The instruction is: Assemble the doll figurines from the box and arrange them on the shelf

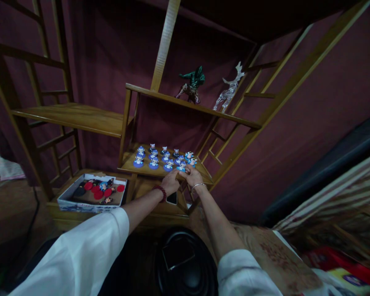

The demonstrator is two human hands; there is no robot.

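Observation:
Small blue-and-white figurines on purple-blue round bases stand in rows on a wooden shelf (151, 172). At the right end of the front row is one figurine (181, 165); the fingertips of both hands meet at its base. My left hand (170, 183), with a red bead bracelet, is closed in a pinch at its left side. My right hand (194, 177), wearing a silver bangle, has its fingers closed at the right side of the same base. Another figurine (154, 163) stands to the left. Dark figurines (152, 147) form the back row.
A shallow box (92, 207) at the lower left contains red discs and small figures. A phone (172, 198) lies below the shelf. On the upper shelf stand a green-and-brown figure (193, 84) and a clear deer (228, 92). A black rounded object (200, 263) sits in front of me.

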